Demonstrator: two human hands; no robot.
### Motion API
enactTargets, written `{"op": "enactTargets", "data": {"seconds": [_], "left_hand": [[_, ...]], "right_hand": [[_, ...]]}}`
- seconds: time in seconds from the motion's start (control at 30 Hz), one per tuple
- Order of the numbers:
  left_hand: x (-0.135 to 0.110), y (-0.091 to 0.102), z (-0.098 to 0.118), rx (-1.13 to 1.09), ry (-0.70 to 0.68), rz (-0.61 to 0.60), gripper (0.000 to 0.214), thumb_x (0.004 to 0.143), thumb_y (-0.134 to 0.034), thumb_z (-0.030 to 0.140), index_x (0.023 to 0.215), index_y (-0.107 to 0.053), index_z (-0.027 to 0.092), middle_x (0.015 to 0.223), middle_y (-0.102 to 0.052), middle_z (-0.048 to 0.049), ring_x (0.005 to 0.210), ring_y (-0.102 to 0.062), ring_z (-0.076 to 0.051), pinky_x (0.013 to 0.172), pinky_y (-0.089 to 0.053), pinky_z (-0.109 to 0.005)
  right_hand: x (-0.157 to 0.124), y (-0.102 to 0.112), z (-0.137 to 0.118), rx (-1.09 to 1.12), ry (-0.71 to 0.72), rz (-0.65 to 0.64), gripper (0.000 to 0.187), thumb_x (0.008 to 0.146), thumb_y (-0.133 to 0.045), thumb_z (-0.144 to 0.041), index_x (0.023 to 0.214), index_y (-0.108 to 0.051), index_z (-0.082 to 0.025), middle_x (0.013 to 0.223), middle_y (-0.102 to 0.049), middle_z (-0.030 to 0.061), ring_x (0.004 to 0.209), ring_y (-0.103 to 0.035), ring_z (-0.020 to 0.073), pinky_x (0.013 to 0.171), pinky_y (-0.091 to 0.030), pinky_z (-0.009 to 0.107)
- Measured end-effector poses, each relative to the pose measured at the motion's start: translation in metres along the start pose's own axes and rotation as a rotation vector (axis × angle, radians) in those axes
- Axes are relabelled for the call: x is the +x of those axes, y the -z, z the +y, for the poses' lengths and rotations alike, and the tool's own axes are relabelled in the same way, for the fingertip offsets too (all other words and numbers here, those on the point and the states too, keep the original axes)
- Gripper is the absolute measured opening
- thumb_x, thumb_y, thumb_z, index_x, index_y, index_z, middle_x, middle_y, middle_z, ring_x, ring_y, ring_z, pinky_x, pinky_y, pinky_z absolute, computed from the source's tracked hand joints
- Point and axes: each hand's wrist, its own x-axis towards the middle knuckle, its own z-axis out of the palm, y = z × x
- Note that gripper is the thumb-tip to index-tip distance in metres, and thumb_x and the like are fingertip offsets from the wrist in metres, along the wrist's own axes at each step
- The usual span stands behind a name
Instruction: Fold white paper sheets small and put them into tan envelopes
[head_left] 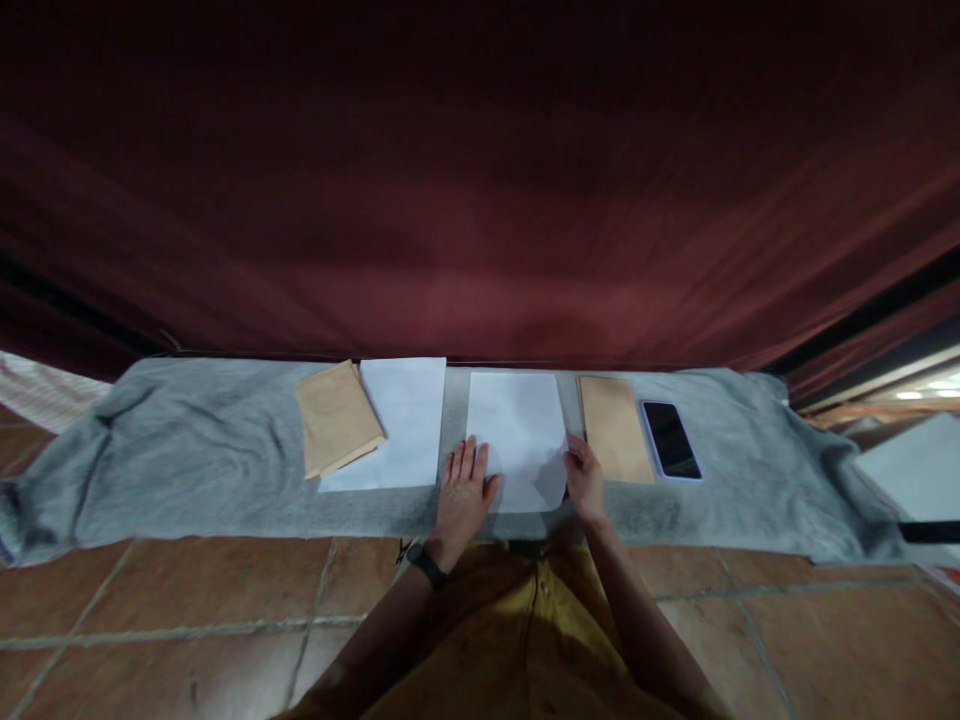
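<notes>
A white sheet of paper [517, 420] lies before me on a narrow surface covered with grey cloth. My left hand [463, 492] rests flat on its left edge, fingers stretched out. At the right edge, my right hand [583, 478] has its fingers closed on the sheet's border, thumb and fingertips together. Just right of that hand is a stack of brown envelopes [616, 430]. To the left, more white paper [409, 425] lies partly under other brown envelopes [337, 418].
A phone [672, 440] with a pale case lies beyond the right-hand envelopes. The grey cloth [217, 450] is wrinkled towards both ends. Behind the surface hangs a dark red curtain [480, 220]. Terracotta tiles [225, 590] cover the floor. A white panel [915, 470] stands at far right.
</notes>
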Motion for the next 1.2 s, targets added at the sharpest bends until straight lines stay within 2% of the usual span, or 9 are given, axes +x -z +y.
{"op": "enactTargets", "data": {"seconds": [0.2, 0.4, 0.6, 0.8, 0.9, 1.03, 1.2], "left_hand": [[0.017, -0.002, 0.006, 0.029, -0.007, -0.055, 0.053, 0.104, -0.045, 0.036, 0.151, -0.048, 0.013, 0.16, -0.044, -0.0186, 0.149, -0.04, -0.036, 0.12, -0.035, -0.056], [0.003, -0.006, 0.022, 0.045, -0.017, -0.081, 0.053, 0.103, -0.04, 0.029, 0.152, -0.046, 0.008, 0.159, -0.045, -0.0207, 0.148, -0.042, -0.033, 0.118, -0.039, -0.053], [-0.004, -0.001, 0.031, 0.038, 0.008, -0.065, 0.054, 0.103, -0.043, 0.035, 0.151, -0.048, 0.01, 0.158, -0.046, -0.0204, 0.143, -0.049, -0.036, 0.112, -0.046, -0.052], [-0.003, 0.001, 0.029, -0.001, 0.024, -0.075, 0.055, 0.102, -0.043, 0.033, 0.154, -0.045, 0.013, 0.161, -0.043, -0.0175, 0.146, -0.045, -0.035, 0.114, -0.043, -0.053], [0.003, 0.004, 0.033, 0.003, 0.013, -0.091, 0.057, 0.1, -0.044, 0.026, 0.155, -0.042, 0.011, 0.163, -0.039, -0.0177, 0.15, -0.04, -0.034, 0.12, -0.036, -0.054], [0.015, 0.002, 0.042, -0.016, -0.066, -0.082, 0.06, 0.1, -0.043, 0.025, 0.159, -0.036, 0.016, 0.168, -0.031, -0.0126, 0.156, -0.026, -0.03, 0.126, -0.026, -0.056], [0.016, -0.008, 0.045, -0.019, -0.067, -0.093, 0.057, 0.102, -0.044, 0.032, 0.157, -0.039, 0.02, 0.167, -0.035, -0.0113, 0.155, -0.029, -0.031, 0.126, -0.027, -0.056]], "right_hand": [[0.006, 0.004, 0.0, -0.119, 0.012, 0.01, 0.046, 0.083, -0.048, -0.036, 0.113, -0.073, -0.013, 0.102, -0.075, 0.0135, 0.088, -0.069, 0.024, 0.085, -0.056, 0.04], [0.021, 0.011, -0.004, -0.186, 0.028, -0.089, 0.038, 0.08, -0.049, -0.028, 0.103, -0.077, -0.018, 0.094, -0.079, 0.0089, 0.081, -0.07, 0.0222, 0.082, -0.057, 0.036], [0.036, 0.016, -0.004, -0.253, 0.046, -0.161, 0.034, 0.079, -0.05, -0.023, 0.099, -0.077, -0.021, 0.097, -0.08, 0.0068, 0.088, -0.073, 0.023, 0.087, -0.058, 0.038], [0.017, 0.014, -0.012, -0.359, 0.102, -0.156, 0.039, 0.087, -0.046, -0.02, 0.115, -0.073, -0.019, 0.109, -0.075, 0.0111, 0.1, -0.07, 0.0247, 0.097, -0.055, 0.041], [0.002, 0.008, -0.018, -0.541, 0.167, -0.158, 0.041, 0.092, -0.045, -0.021, 0.126, -0.068, -0.018, 0.117, -0.069, 0.0138, 0.098, -0.068, 0.0253, 0.092, -0.055, 0.04], [-0.012, 0.002, -0.026, -0.726, 0.226, -0.121, 0.041, 0.096, -0.044, -0.019, 0.131, -0.064, -0.021, 0.124, -0.063, 0.0135, 0.1, -0.065, 0.0242, 0.089, -0.055, 0.037], [-0.016, 0.0, -0.03, -0.776, 0.349, -0.059, 0.041, 0.098, -0.044, -0.019, 0.135, -0.061, -0.015, 0.141, -0.055, 0.0196, 0.124, -0.054, 0.0313, 0.104, -0.048, 0.049]]}}
